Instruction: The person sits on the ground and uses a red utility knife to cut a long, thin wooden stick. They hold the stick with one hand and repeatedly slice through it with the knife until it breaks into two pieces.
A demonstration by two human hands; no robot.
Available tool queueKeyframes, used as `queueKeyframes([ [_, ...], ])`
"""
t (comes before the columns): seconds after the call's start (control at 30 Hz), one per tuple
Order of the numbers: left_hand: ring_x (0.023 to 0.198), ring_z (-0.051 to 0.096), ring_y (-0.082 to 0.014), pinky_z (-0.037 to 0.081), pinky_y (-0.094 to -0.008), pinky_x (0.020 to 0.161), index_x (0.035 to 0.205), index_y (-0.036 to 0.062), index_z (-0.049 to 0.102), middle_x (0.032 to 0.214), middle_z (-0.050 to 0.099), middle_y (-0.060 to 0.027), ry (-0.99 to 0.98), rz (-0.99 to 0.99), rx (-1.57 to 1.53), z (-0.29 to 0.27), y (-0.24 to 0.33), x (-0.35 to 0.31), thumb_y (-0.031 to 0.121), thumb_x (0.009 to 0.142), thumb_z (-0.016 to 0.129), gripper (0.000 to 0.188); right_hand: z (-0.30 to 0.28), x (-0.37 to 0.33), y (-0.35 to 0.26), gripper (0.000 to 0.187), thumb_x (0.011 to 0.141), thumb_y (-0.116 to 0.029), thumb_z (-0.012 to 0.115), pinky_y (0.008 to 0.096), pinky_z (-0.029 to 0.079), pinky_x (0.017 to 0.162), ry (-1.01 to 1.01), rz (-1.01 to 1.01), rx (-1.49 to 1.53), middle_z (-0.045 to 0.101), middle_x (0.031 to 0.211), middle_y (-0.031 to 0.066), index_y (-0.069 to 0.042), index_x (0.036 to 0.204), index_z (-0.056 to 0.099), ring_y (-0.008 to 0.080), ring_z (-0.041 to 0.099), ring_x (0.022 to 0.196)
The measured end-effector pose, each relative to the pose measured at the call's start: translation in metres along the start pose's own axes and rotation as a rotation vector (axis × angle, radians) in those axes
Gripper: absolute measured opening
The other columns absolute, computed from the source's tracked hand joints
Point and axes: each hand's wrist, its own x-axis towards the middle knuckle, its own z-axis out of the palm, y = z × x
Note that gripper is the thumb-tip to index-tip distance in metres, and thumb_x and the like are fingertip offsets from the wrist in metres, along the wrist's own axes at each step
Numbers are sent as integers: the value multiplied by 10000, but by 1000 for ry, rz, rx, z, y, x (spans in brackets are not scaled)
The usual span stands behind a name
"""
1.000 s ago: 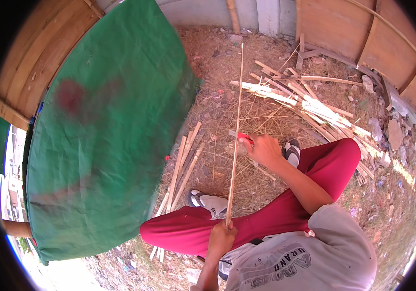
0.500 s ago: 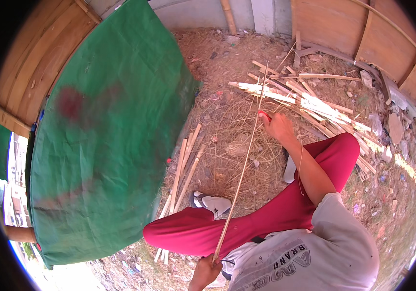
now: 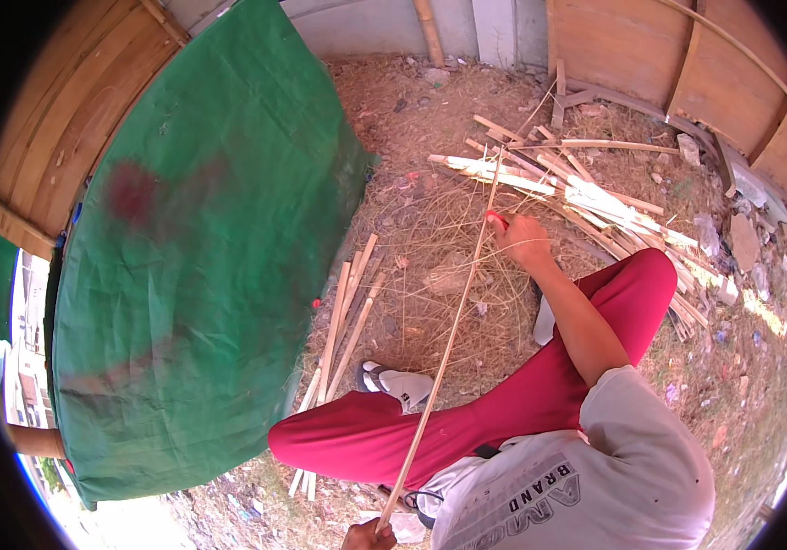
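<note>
A long, thin bamboo strip (image 3: 449, 346) runs slantwise from near my body out over the ground. My left hand (image 3: 368, 536), at the lower edge, is closed around its near end. Farther out, my right hand (image 3: 523, 242) is closed on a small red tool (image 3: 498, 220), pressed against the strip's upper stretch. Only a red part of this tool shows; fingers cover the rest, so its exact kind cannot be made out. The strip's far tip hangs over the pile of split bamboo (image 3: 595, 195).
Several bamboo sticks (image 3: 347, 307) lie beside a green tarp (image 3: 201, 266) on the left. My legs in red trousers (image 3: 494, 414) are bent on either side. Thin shavings (image 3: 444, 243) litter the dirt. Wooden panels (image 3: 632, 55) stand behind.
My left hand has drawn back toward the lower edge, pulling the strip with it, so its far tip is closer. My right hand stays in nearly the same place with the red tool.
</note>
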Motion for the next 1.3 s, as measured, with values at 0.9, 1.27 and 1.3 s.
queueKeyframes([
  [0.9,682,623,-354,469,-462,598,886,15,665,779,656,-214,459,-286,186,-13,-54,-136,225,900,659,211,92,-2,18,436,1006,-456,573,373,472,533,-1200,-211,-726,646,840,15,-81,1134,754,163,577,606],
  [1.27,739,561,-84,457,-268,577,996,77,662,841,585,34,106,-187,-763,3,-93,-43,11,776,775,257,7,-20,-30,459,969,-420,675,229,260,457,-853,233,1194,584,792,-11,-64,1255,631,22,318,481],
  [1.3,748,561,-81,458,-265,581,1002,78,659,854,583,34,37,-129,-772,2,-96,-33,14,771,780,269,12,-15,-23,428,971,-409,674,233,276,471,-810,232,1218,657,889,34,-56,1210,641,27,324,501],
])
